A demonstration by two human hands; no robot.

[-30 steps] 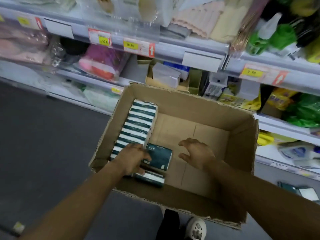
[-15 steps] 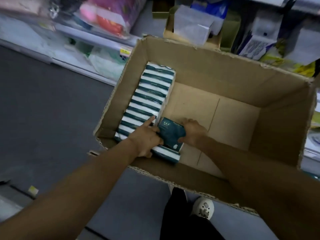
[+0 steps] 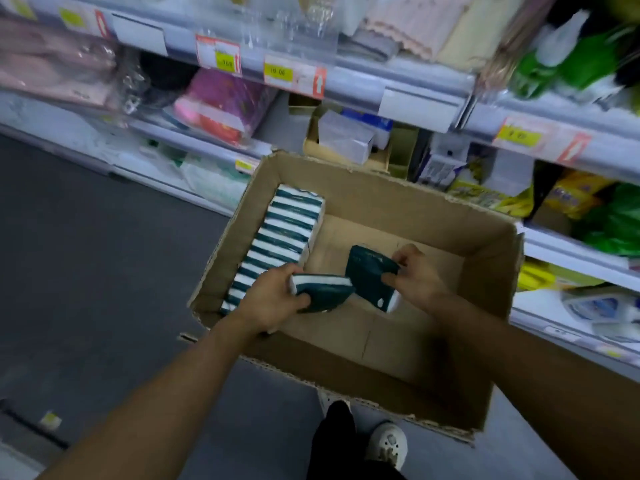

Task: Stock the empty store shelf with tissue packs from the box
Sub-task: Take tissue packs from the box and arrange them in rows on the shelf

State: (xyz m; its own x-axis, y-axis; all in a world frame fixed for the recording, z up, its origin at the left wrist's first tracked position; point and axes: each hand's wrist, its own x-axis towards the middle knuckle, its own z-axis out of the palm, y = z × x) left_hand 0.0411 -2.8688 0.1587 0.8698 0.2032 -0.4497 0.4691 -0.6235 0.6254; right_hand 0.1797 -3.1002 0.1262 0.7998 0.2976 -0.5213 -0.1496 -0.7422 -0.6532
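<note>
Cardboard box (image 3: 381, 188); each hand grips one green tissue pack.

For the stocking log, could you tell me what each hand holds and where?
Left hand grips one tissue pack by its left end; right hand grips another pack by its right edge.

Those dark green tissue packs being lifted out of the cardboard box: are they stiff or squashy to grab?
Probably squashy: the dark green tissue pack in the left hand bulges where the fingers grip it. Likely light, since the right hand lifts another dark green pack by pinching it. The wrapper looks smooth, perhaps slippery.
</note>
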